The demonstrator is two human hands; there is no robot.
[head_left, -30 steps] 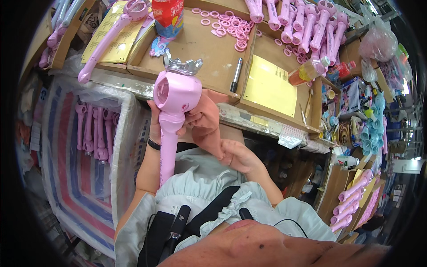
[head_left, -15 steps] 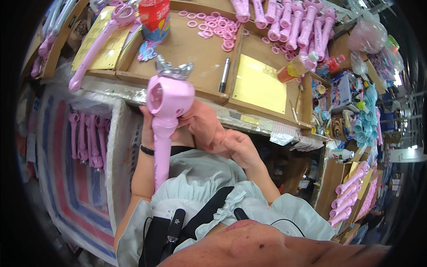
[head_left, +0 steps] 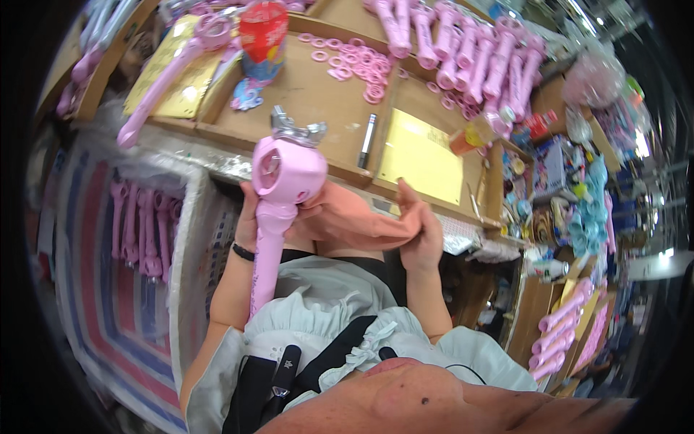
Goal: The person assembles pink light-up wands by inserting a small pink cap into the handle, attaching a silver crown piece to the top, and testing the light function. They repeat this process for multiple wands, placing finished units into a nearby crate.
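Note:
A pink toy wand [head_left: 267, 246] with a ring-shaped head and a silver crown [head_left: 298, 132] on top stands nearly upright in front of my body. My left hand [head_left: 247, 220] is closed around it just below the head, and its fingers are partly hidden behind the wand. From behind the wand's head an orange cloth [head_left: 354, 219] stretches out to the right. Its far end lies in my right hand [head_left: 423, 235], which grips it with the index finger raised. The cloth's other end touches the back of the wand's head, partly out of sight.
Beyond my hands, a cardboard tray [head_left: 303, 98] holds pink rings [head_left: 361, 61], a marker [head_left: 368, 141] and a yellow sheet [head_left: 423, 155]. Several pink wands [head_left: 499, 61] lie at the far right, near a drink bottle [head_left: 477, 135]. At left stands a striped lined bin [head_left: 90, 289] with more wands.
My right hand has moved right and up, drawing the orange cloth out wider. The wand in my left hand has shifted slightly right within the picture.

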